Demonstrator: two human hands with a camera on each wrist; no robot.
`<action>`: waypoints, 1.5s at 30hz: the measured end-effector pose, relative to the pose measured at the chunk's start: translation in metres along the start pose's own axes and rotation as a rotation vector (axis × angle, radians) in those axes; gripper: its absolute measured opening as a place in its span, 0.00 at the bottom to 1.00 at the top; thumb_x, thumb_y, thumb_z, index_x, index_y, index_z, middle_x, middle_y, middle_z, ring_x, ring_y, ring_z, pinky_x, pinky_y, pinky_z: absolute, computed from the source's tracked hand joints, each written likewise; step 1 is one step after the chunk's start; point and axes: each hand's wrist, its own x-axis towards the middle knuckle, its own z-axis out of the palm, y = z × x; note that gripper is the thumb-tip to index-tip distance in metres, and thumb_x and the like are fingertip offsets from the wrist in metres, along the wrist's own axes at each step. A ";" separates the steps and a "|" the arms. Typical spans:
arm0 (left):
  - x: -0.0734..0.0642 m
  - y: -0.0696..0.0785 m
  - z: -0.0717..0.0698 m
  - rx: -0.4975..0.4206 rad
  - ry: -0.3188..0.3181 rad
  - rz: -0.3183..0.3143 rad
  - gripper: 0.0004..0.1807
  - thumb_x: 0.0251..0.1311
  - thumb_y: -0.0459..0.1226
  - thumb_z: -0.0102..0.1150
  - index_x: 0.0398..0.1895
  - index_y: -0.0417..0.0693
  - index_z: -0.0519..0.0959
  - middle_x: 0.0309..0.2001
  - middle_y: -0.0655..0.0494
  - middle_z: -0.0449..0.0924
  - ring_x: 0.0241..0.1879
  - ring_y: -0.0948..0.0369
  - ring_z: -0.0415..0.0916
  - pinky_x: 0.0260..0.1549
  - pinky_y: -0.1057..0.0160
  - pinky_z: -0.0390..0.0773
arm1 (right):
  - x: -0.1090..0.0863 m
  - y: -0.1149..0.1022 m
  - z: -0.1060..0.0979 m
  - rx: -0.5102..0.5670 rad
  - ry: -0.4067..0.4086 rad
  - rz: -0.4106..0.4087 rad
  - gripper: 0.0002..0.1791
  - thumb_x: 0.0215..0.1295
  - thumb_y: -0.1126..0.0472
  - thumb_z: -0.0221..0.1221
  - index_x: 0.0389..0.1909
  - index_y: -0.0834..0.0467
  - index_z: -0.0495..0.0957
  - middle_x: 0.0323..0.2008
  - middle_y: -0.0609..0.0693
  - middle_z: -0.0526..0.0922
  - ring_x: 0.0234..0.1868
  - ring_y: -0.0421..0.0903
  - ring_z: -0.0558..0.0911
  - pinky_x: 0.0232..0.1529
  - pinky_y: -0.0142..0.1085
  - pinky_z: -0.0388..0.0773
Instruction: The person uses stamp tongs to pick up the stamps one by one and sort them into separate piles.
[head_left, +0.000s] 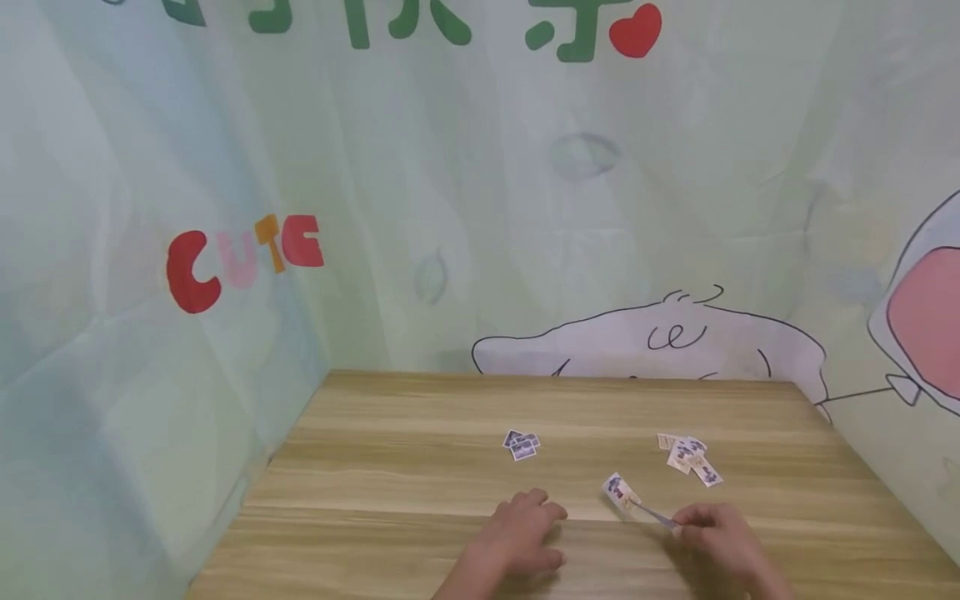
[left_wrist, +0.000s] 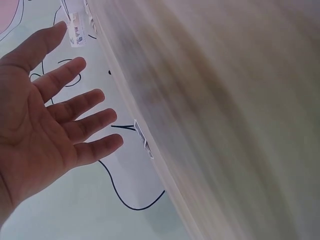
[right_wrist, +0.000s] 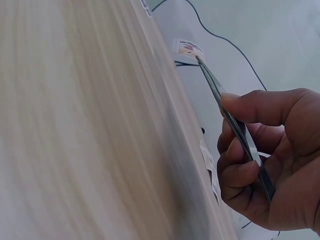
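My right hand (head_left: 722, 540) grips metal tweezers (right_wrist: 241, 131), thumb and fingers curled round their shaft. Their tips pinch one end of a small stamp (head_left: 621, 492) with a white border and a printed picture, held up over the table in the right wrist view. My left hand (head_left: 517, 533) is over the table to the left of that stamp, holding nothing. Its fingers are spread and fairly straight in the left wrist view. Beyond the right hand lies a loose pile of pale stamps (head_left: 686, 454). A smaller cluster of dark stamps (head_left: 522, 446) lies beyond the left hand.
The wooden table (head_left: 390, 483) runs back to a printed cloth backdrop (head_left: 420, 167), which also hangs along the left side. Cartoon drawings and coloured letters decorate the cloth.
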 end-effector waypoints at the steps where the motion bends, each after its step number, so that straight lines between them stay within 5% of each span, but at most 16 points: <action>1: 0.001 0.001 -0.001 0.000 0.000 0.002 0.27 0.45 0.50 0.66 0.51 0.56 0.77 0.54 0.52 0.71 0.52 0.56 0.68 0.48 0.53 0.71 | 0.000 0.001 -0.003 -0.003 0.009 0.007 0.10 0.52 0.70 0.58 0.36 0.71 0.77 0.29 0.55 0.79 0.29 0.47 0.74 0.29 0.36 0.72; 15: 0.020 0.014 -0.003 0.032 0.010 0.029 0.26 0.46 0.50 0.65 0.52 0.57 0.77 0.52 0.59 0.72 0.50 0.59 0.69 0.46 0.56 0.72 | 0.002 0.017 -0.035 -0.106 0.108 0.121 0.10 0.53 0.70 0.58 0.35 0.71 0.78 0.25 0.52 0.76 0.26 0.46 0.71 0.26 0.36 0.69; 31: 0.050 0.026 0.015 0.228 0.063 0.132 0.28 0.46 0.57 0.62 0.53 0.62 0.76 0.51 0.62 0.73 0.48 0.62 0.70 0.43 0.60 0.71 | 0.004 0.029 -0.059 -0.069 0.124 0.220 0.12 0.54 0.69 0.55 0.37 0.73 0.76 0.24 0.51 0.73 0.25 0.47 0.70 0.24 0.35 0.67; 45: 0.068 0.040 0.021 0.273 0.058 0.127 0.29 0.47 0.59 0.59 0.55 0.65 0.75 0.51 0.65 0.72 0.48 0.64 0.69 0.43 0.62 0.69 | 0.012 0.038 -0.079 -0.046 0.146 0.289 0.19 0.53 0.65 0.59 0.42 0.74 0.75 0.23 0.50 0.72 0.22 0.46 0.68 0.21 0.34 0.67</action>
